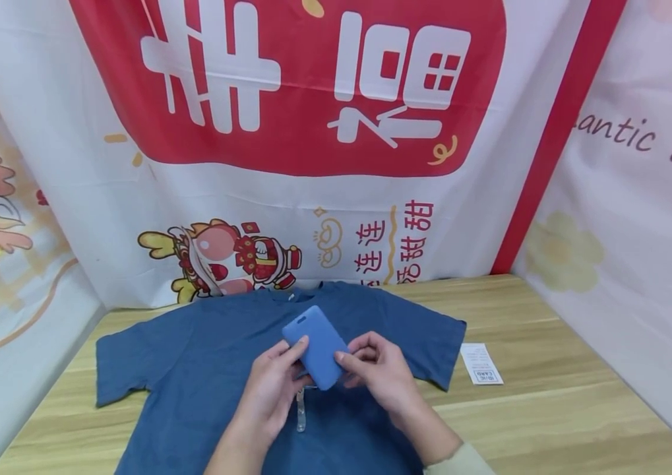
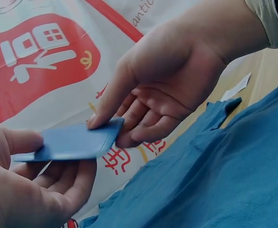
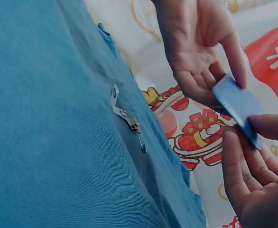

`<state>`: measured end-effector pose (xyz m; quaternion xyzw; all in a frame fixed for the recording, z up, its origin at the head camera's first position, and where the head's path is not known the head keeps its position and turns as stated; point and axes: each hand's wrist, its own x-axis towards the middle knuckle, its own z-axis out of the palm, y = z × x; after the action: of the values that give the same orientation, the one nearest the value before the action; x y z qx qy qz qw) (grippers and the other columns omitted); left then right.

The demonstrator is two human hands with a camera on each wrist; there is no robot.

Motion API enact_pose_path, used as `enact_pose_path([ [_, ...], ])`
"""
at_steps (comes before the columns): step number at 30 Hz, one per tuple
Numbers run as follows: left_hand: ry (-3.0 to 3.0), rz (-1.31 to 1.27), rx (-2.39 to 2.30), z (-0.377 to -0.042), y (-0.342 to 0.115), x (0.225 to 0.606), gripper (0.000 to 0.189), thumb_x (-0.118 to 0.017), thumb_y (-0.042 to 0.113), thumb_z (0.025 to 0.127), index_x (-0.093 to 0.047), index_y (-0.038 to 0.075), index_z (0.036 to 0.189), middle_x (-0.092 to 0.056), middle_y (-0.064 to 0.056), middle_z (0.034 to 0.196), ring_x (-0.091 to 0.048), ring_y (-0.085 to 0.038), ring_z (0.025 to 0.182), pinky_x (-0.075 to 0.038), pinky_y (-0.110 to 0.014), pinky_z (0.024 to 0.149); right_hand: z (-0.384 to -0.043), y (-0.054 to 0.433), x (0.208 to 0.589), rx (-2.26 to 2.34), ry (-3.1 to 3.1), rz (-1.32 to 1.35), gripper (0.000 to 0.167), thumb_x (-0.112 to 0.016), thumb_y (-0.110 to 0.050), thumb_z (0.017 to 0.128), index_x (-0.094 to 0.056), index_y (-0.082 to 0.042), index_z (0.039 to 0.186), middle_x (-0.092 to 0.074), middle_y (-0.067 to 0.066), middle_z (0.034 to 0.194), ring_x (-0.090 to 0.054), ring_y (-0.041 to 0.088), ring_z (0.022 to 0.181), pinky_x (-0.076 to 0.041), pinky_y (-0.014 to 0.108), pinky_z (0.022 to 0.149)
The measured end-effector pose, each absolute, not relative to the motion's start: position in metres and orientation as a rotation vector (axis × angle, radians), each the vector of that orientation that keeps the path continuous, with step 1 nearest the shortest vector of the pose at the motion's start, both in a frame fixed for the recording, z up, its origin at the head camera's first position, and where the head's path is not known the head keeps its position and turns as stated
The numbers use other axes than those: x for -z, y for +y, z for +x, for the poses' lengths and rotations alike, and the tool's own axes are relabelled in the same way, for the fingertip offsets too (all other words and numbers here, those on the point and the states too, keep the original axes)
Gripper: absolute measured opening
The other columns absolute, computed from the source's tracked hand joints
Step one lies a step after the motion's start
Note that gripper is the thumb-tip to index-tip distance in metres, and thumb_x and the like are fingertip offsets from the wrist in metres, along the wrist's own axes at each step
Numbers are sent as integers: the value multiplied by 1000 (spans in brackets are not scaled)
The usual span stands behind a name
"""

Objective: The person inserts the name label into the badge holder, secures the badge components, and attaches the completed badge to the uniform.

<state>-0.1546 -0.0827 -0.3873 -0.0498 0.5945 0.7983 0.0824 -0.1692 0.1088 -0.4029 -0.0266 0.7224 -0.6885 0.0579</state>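
Observation:
A blue badge holder (image 1: 319, 353) with a slot at one end is held up over a spread blue T-shirt (image 1: 193, 369). My left hand (image 1: 269, 389) pinches its left side, thumb on the face and fingers behind. At the opposite side, the thumb and fingers of my right hand (image 1: 388, 373) grip the edge. Both grips also show in the left wrist view, where the badge holder (image 2: 72, 141) is seen nearly edge-on. On the shirt below lies a badge strap clip (image 3: 125, 117), with a clear strap and a metal clip, apart from the hands.
A small white printed card (image 1: 481, 364) lies on the wooden table (image 1: 525, 422) beside the shirt's right sleeve. Printed cloth (image 1: 306, 198) hangs behind the table and along both sides.

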Motion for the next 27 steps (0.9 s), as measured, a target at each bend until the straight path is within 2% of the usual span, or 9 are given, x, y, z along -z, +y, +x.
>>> enact_pose_path([
  [5, 1815, -188, -2338, -154, -86, 390, 58, -75, 20, 103, -53, -5, 150, -66, -27, 144, -78, -26, 110, -66, -48, 93, -173, 113, 399, 2122, 2241, -23, 28, -81, -25, 98, -71, -6, 116, -70, 4, 90, -64, 17, 76, -59, 34, 71],
  [9, 1791, -189, -2232, -154, -90, 391, 56, -78, 21, 101, -58, -6, 146, -76, -22, 129, -82, -25, 96, -67, -44, 90, -174, 116, 397, 2120, 2321, 37, 26, -78, -27, 100, -76, -10, 120, -67, 4, 94, -59, 18, 82, -52, 29, 71],
  [13, 1727, -181, -2267, -153, -90, 391, 56, -76, 19, 102, -56, -9, 147, -78, -20, 122, -82, -24, 95, -67, -42, 90, -176, 118, 397, 2144, 2252, 59, 33, -78, -29, 101, -75, -6, 125, -75, 4, 101, -65, 15, 83, -58, 30, 74],
  [17, 1711, -189, -2302, -153, -91, 389, 54, -73, 17, 104, -55, -12, 145, -80, -21, 117, -82, -24, 94, -67, -42, 89, -177, 119, 398, 2159, 2136, 40, 36, -78, -26, 101, -72, 1, 123, -80, 9, 105, -73, 14, 83, -65, 35, 75],
  [24, 1673, -143, -2263, -152, -95, 388, 58, -67, 22, 108, -49, -13, 150, -77, -27, 124, -82, -29, 100, -66, -42, 91, -176, 121, 397, 2141, 2152, 84, 31, -82, -24, 98, -69, 0, 112, -75, 3, 86, -66, 12, 70, -60, 29, 64],
  [27, 1711, -183, -2266, -153, -94, 387, 55, -68, 23, 108, -53, -12, 148, -78, -26, 121, -83, -28, 98, -67, -42, 89, -176, 121, 397, 2155, 2134, 107, 31, -83, -24, 97, -67, -1, 109, -72, 1, 82, -63, 12, 67, -58, 28, 62],
])
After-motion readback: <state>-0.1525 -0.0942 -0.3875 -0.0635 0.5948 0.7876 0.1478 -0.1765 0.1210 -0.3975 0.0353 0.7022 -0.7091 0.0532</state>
